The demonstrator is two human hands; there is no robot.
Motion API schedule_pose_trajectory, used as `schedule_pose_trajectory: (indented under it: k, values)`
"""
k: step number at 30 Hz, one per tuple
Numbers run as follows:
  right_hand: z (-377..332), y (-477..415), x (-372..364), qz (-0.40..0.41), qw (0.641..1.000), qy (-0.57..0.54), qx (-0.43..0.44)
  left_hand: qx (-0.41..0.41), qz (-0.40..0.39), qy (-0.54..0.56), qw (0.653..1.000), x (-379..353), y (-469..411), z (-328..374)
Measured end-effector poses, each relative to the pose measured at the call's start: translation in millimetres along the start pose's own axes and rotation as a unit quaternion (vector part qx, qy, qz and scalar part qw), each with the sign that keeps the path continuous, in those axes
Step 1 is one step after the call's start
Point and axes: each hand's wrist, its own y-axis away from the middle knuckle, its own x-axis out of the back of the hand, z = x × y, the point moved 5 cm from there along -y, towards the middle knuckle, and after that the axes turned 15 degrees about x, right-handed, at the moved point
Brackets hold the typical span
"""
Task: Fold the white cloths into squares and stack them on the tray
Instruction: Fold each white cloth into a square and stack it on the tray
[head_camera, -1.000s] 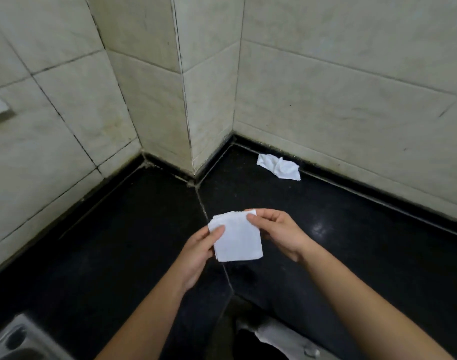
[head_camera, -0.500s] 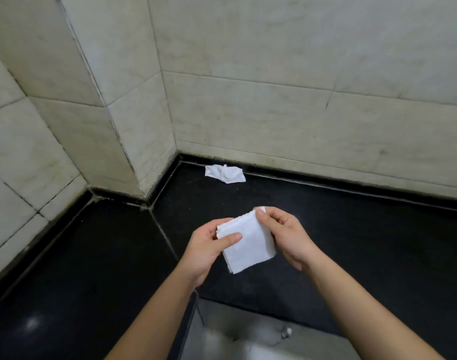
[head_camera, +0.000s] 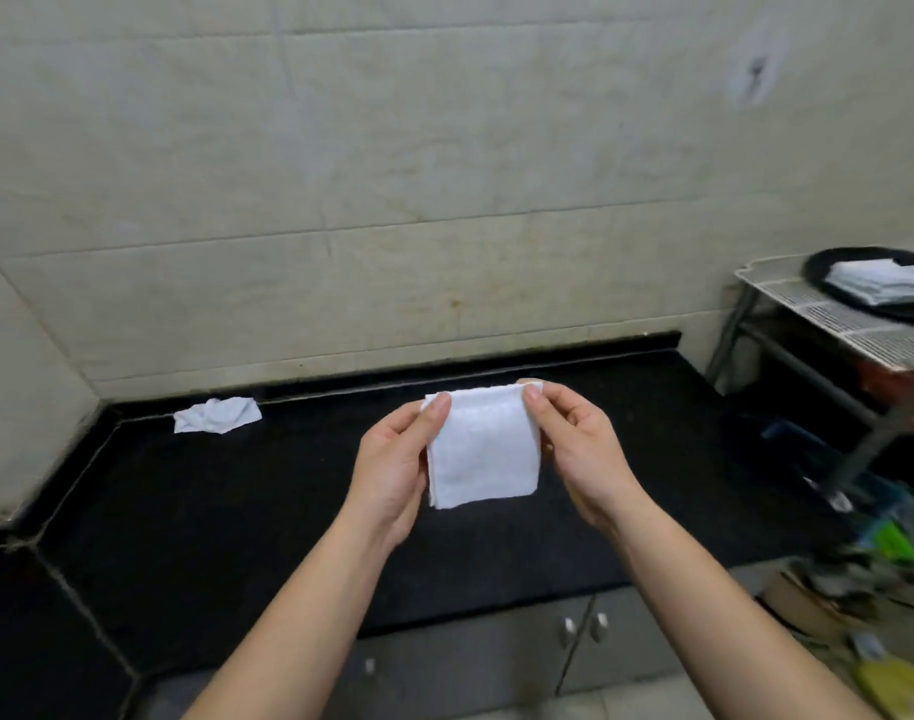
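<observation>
A folded white cloth (head_camera: 483, 449), roughly square, hangs above the black counter (head_camera: 236, 511). My left hand (head_camera: 395, 462) pinches its upper left corner and my right hand (head_camera: 574, 449) pinches its upper right corner. A crumpled white cloth (head_camera: 216, 415) lies on the counter by the back wall, to the left. At the far right a black tray (head_camera: 829, 283) rests on a wire rack and carries a stack of folded white cloths (head_camera: 883, 283).
The wire rack (head_camera: 818, 317) stands beyond the counter's right end, with clutter on the floor below it (head_camera: 860, 569). Tiled walls close the back and left. Grey cabinet doors (head_camera: 579, 636) sit under the counter's front edge.
The view has swung right, bringing the rack and tray into sight and sending the crumpled cloth leftward. Both hands keep the folded cloth, now held squarer and upright by its top corners.
</observation>
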Motion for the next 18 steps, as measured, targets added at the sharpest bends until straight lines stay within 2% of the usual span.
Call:
schedule_pose_trajectory:
  k: [4, 8, 13, 18]
  values:
    - [-31, 15, 111, 0.059, 0.997, 0.033, 0.035, 0.021, -0.032, 0.000, 0.999, -108, -5, -30]
    - [-58, 26, 213, 0.123, 0.988, 0.068, 0.057, 0.040, -0.073, -0.064, 0.994, -208, -14, -59]
    - [-79, 38, 331, 0.193, 0.959, 0.184, 0.091, 0.003, -0.108, -0.153, 0.982, -312, -38, -95]
    - [-85, 25, 429, 0.242, 0.934, 0.242, 0.102, -0.015, -0.142, -0.172, 0.975, -408, -77, -128]
